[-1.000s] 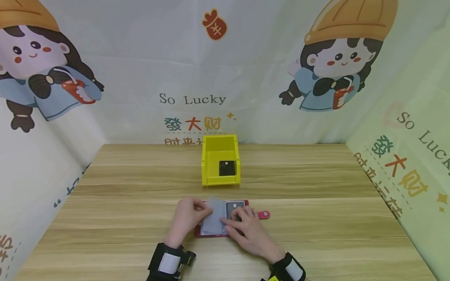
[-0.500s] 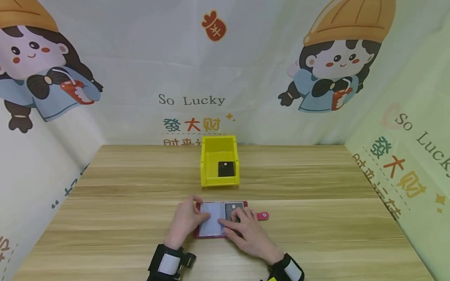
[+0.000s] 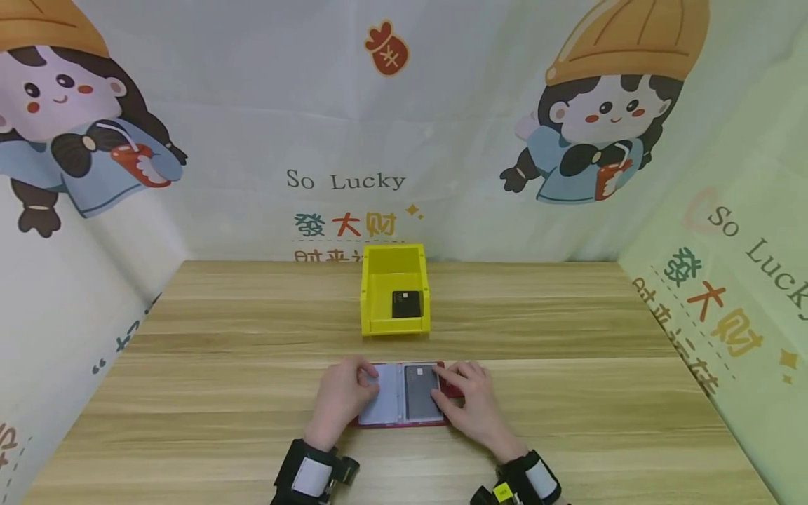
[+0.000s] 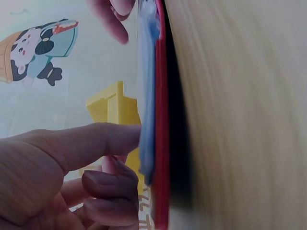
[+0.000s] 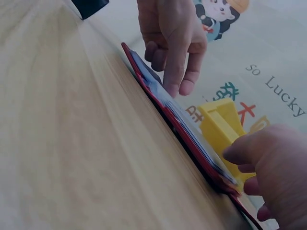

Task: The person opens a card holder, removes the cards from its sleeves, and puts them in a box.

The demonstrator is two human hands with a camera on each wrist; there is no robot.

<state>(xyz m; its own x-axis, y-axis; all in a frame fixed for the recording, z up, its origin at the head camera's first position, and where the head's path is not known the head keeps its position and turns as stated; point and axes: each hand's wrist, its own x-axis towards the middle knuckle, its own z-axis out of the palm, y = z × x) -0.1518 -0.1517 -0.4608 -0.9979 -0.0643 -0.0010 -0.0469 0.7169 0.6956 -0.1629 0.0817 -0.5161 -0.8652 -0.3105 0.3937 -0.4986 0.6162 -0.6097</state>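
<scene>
A red card holder (image 3: 399, 421) lies open on the wooden table (image 3: 568, 393), its clear sleeves spread flat. A dark card (image 3: 420, 390) shows in the right-hand sleeve. My left hand (image 3: 365, 375) presses its fingertips on the left page; in the left wrist view one finger (image 4: 110, 139) touches the sleeves' edge beside the red cover (image 4: 160, 120). My right hand (image 3: 452, 380) rests its fingers on the holder's right edge and covers the snap tab. Both hands (image 5: 180, 84) (image 5: 242, 155) and the holder (image 5: 163, 98) appear in the right wrist view.
A yellow bin (image 3: 377, 280) stands behind the holder at mid-table with a black card (image 3: 406, 304) inside; it also shows as yellow bin (image 4: 112, 105) and yellow bin (image 5: 220, 122). Printed cartoon fabric walls close the table on three sides.
The clear sleeve my left hand held up has been laid flat to the left. My right hand slid off the dark card to the holder's right edge, hiding the tab.
</scene>
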